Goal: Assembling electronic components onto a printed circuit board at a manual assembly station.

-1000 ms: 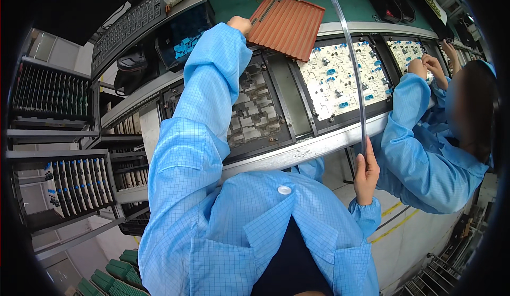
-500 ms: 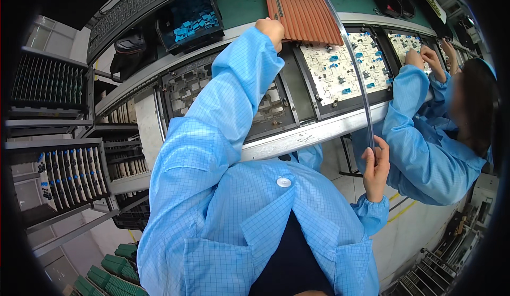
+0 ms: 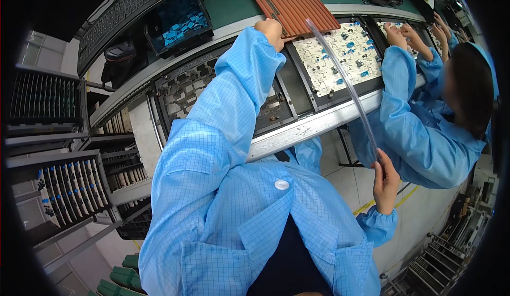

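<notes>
My left hand (image 3: 270,33) is closed at the near left corner of an orange ridged tray (image 3: 297,6), gripping its edge; the fingertips are partly hidden. A dark strip runs in the groove along the tray's left side. Down at the right, my right hand (image 3: 386,182) is closed around the lower end of a long clear plastic tube (image 3: 348,83). The tube slants up and left, its far end over the tray's near right part. Beneath it lies a cream circuit board (image 3: 340,57) with blue and dark components, seated in a black frame.
A black bin (image 3: 178,28) of blue parts stands left of the tray, beside a keyboard (image 3: 114,22). Below my left arm is a dark fixture (image 3: 183,91). At the right a co-worker (image 3: 425,131) handles another board. Racks of boards (image 3: 71,190) stand at the left.
The tube's far end has come down from beyond the tray to over it, as my right hand moved lower and slightly right. The tray has turned and shifted left at my left hand.
</notes>
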`<state>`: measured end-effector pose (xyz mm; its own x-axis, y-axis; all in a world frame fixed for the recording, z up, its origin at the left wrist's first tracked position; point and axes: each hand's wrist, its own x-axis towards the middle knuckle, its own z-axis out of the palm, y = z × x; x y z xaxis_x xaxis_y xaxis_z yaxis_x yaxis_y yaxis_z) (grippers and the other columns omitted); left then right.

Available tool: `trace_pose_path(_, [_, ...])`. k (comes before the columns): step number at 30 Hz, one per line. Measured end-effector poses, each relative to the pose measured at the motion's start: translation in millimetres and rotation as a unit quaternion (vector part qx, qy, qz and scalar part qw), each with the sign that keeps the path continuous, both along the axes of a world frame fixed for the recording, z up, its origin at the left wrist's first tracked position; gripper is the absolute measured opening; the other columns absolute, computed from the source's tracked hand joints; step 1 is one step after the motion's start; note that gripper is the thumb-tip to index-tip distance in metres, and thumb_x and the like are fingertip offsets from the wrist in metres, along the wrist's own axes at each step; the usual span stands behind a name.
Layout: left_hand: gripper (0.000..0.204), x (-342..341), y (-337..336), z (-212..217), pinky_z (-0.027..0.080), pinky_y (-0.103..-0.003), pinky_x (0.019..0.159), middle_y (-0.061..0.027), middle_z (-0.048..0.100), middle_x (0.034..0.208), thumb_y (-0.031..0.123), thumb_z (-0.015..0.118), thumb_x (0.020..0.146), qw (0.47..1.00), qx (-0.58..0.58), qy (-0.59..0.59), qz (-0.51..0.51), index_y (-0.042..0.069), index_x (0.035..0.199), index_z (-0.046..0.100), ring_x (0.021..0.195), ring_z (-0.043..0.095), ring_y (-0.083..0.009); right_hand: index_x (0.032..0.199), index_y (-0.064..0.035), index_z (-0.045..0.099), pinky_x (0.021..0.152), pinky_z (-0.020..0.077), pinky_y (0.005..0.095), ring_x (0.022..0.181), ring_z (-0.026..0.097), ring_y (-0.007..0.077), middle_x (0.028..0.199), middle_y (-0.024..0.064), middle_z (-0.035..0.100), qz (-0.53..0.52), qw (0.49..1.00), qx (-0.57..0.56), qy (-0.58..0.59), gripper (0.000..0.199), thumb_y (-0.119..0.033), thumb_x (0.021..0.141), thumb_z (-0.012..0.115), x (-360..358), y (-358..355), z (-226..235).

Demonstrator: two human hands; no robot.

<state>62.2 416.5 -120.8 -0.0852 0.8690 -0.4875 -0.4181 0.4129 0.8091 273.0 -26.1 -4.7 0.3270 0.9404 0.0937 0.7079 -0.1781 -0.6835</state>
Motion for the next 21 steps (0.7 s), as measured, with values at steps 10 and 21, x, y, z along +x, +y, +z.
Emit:
trace_pose_path(10, [0.026,21,5,-24,0.053,-0.029,0.073,-0.0123,0.071,0.106,0.017,0.058,0.094,0.996,-0.034,0.07,-0.03,0.0,0.112,0.065,0.09,0.068,-0.0208,0.126,-0.0046,0.064,0.065,0.0436,0.0253,0.068,0.058,0.0128,0.074,0.006,0.063,-0.002,0.998,-0.015,-0.056,0.032,-0.003,0.095,0.057,-13,-8,17])
trace_pose_path(21, [0.032,20,-31,28,0.062,-0.051,0.074,-0.0264,0.057,0.116,-0.007,0.031,0.092,0.992,0.042,-0.119,-0.004,-0.016,0.118,0.049,0.095,0.067,-0.0393,0.127,-0.0041,0.063,0.064,0.0432,0.0261,0.067,0.054,0.0138,0.075,0.0066,0.057,-0.011,0.997,-0.041,-0.064,0.034,0.002,0.094,0.056,-21,-10,27])
